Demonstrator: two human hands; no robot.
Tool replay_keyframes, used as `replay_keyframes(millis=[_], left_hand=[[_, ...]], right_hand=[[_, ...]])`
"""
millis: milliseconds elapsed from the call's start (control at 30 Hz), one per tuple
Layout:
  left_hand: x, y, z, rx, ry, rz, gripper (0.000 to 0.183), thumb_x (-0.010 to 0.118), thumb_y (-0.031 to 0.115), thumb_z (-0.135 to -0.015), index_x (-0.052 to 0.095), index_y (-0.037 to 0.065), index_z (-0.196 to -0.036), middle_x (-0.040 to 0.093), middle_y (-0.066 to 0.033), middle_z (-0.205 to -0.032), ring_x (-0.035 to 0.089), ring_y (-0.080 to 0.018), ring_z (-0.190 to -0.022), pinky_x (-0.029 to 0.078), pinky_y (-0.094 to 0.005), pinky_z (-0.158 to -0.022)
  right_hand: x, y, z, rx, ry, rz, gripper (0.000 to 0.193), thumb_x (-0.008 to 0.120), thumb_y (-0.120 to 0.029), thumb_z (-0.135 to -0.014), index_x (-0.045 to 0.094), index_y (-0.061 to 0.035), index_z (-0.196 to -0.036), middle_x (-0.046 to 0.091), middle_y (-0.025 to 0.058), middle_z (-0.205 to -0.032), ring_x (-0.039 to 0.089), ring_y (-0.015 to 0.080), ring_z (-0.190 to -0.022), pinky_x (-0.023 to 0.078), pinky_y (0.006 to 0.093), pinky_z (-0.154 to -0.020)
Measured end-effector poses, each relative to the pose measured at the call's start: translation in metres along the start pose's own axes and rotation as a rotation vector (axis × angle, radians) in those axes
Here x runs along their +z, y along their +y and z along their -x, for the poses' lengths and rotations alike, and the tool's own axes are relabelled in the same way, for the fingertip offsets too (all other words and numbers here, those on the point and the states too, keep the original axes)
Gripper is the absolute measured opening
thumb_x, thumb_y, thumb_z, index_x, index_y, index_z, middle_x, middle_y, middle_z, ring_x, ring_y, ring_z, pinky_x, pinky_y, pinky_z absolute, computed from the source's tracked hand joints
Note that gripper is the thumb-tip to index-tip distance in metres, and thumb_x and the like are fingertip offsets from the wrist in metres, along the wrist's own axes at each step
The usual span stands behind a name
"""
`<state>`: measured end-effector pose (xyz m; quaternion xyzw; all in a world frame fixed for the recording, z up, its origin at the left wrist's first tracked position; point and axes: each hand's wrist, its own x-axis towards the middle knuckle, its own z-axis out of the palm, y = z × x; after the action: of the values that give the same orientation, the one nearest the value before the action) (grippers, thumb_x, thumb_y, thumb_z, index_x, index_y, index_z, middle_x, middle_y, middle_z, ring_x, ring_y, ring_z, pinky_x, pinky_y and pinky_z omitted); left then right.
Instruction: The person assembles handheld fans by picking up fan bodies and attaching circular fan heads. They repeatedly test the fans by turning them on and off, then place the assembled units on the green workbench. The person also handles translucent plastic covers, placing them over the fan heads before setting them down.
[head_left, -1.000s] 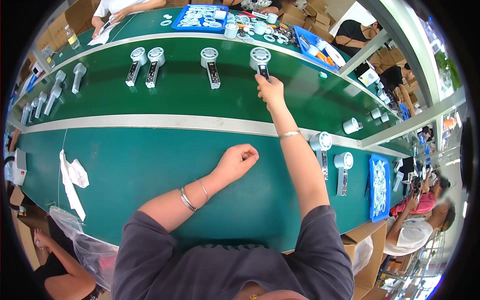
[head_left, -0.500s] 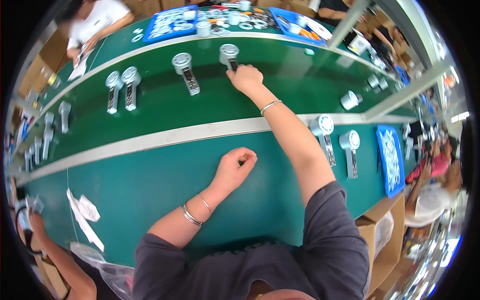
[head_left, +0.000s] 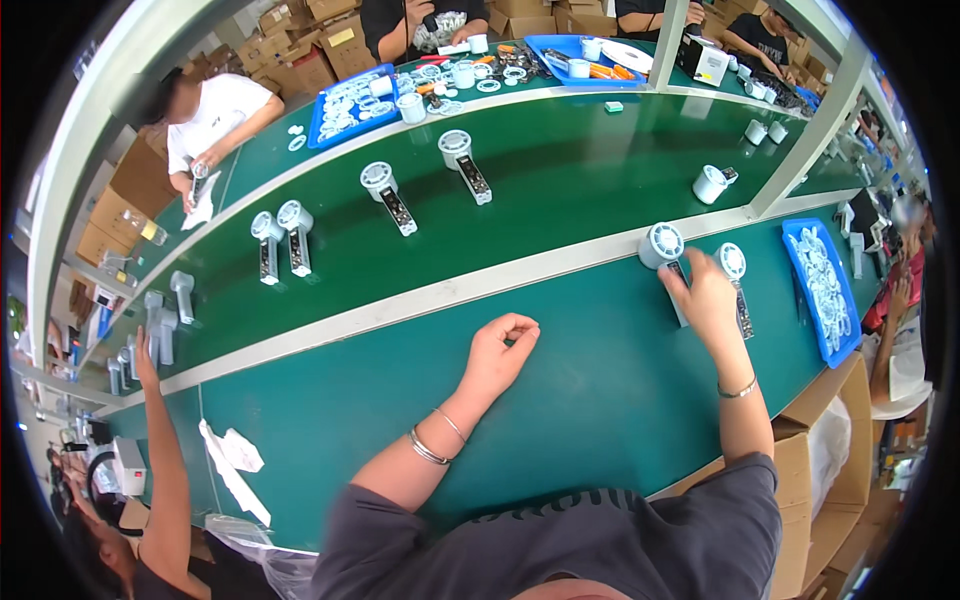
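Observation:
My right hand (head_left: pixel 712 294) is over the handle of a pale handheld fan (head_left: pixel 662 246) on the near green table. Its thumb and fingers are apart around the handle, and whether they touch it I cannot tell. Right beside it lies a second handheld fan (head_left: pixel 733 262), its handle partly behind my hand. Both have round slotted heads, with dark circuitry in the handle of the first. Above the table's middle, my left hand (head_left: pixel 502 352) is curled closed, with nothing seen in it.
Across a pale rail (head_left: pixel 440 290), several handheld fans (head_left: pixel 466 165) lie on a green belt. A blue tray (head_left: pixel 838 345) of clear rings stands at the right, above an open carton (head_left: pixel 795 510). White paper (head_left: pixel 235 465) lies left. A co-worker's arm (head_left: pixel 165 470) reaches toward the belt.
My right hand has left the fan on the far belt and come back to the right, over the near table's fans. The view has shifted. The left co-worker's arm has risen toward the belt.

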<state>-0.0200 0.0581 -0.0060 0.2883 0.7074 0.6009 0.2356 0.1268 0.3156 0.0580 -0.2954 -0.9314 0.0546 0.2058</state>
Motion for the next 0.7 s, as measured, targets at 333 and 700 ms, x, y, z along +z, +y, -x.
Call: replay_keyframes(millis=[333,700], left_hand=[[0.002,-0.002,0.002,0.027,-0.038,-0.035,0.016,0.062,0.014,-0.085,0.064,0.002,-0.095,0.063,-0.0025,-0.081,0.057,-0.0086,-0.072,0.047,-0.0221,-0.058],[0.028,0.007,0.018,-0.119,-0.071,0.575,0.044,0.046,0.022,-0.095,0.035,0.000,-0.132,0.051,-0.0089,-0.116,0.051,-0.0144,-0.104,0.043,-0.0288,-0.089]], right_hand=[[0.041,0.019,0.025,0.104,-0.059,-0.275,0.045,0.065,-0.017,-0.074,0.050,0.0033,-0.111,0.063,0.0225,-0.089,0.062,0.0382,-0.079,0.051,0.0421,-0.069],[0.012,-0.117,0.045,-0.434,-0.462,-0.648,0.045,0.060,-0.017,-0.077,0.045,0.0062,-0.112,0.056,0.0231,-0.104,0.056,0.0370,-0.095,0.049,0.0428,-0.078]])
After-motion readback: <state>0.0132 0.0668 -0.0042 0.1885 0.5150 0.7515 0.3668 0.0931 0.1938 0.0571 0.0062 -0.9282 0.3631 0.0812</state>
